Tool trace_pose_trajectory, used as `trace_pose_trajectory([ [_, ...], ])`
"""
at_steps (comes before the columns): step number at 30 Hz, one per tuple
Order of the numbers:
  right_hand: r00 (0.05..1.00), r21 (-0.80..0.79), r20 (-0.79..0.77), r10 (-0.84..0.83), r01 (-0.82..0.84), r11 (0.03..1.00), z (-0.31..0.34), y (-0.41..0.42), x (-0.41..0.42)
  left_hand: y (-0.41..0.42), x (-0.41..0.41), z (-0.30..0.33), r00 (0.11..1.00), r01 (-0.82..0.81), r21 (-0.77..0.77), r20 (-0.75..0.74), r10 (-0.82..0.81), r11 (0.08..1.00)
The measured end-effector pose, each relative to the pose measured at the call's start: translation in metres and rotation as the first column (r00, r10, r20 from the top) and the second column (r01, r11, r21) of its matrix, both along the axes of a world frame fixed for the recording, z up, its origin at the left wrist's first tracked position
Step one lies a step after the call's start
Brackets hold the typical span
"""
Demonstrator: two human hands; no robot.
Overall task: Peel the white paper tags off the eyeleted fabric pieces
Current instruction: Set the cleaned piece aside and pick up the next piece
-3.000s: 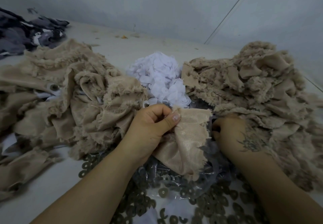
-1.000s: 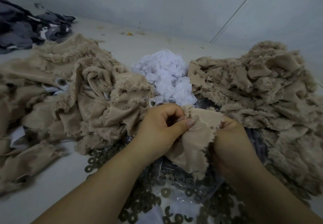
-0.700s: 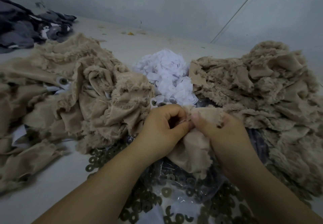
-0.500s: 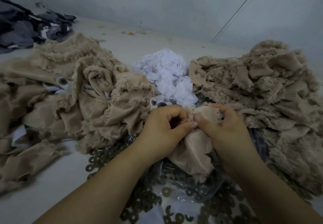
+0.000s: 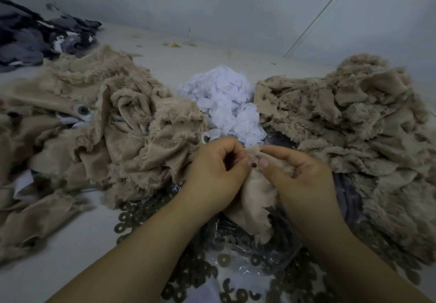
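Pinching fuzzy beige fabric piece (image 5: 254, 198)

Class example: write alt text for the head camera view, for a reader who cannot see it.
Both hands, left hand and right hand, pinch one beige fabric piece over scattered metal rings. A white paper tag heap lies behind, between two beige fabric piles.

1. Paper tag heap (image 5: 224, 104) at centre, btwn left fabric pile (image 5: 99, 128) & right fabric pile (image 5: 349, 132).
2. Held fabric piece (image 5: 256, 198) in front of tags, btwn left hand (image 5: 213, 172) & right hand (image 5: 299, 180).
3. Washers (image 5: 224, 260) nearest, under forearms.
4. Dark cloth (image 5: 35, 38) far left, behind left pile.
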State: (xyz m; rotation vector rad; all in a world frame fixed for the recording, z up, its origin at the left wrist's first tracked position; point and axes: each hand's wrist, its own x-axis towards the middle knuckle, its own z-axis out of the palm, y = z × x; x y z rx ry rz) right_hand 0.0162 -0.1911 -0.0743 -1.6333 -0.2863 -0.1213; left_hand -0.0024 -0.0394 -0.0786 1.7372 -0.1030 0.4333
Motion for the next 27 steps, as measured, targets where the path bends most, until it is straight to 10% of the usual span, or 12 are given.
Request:
trace_pose_trajectory([
  [4, 0.988, -0.169, 0.153, 0.006, 0.02, 0.985, -0.001, -0.004, 0.001, 0.0, -0.003, 0.002, 0.977, -0.061, 0.167, 0.214, 0.024, 0.984],
  [16, 0.98, 0.075, -0.069, 0.186, -0.181, 0.981, -0.009, 0.002, 0.003, 0.026, -0.003, 0.024, 0.974, -0.002, 0.301, -0.216, 0.07, 0.954],
  [24, 0.982, 0.003, -0.079, 0.169, -0.169, 0.986, -0.018, 0.007, 0.001, 0.068, -0.042, 0.045, 0.872, 0.379, 0.759, -0.484, 0.07, 0.529],
  [27, 0.987, 0.011, -0.077, 0.144, -0.143, 0.99, -0.015, 0.005, 0.002, 0.06, -0.048, 0.036, 0.894, 0.317, 0.766, -0.438, 0.093, 0.56],
])
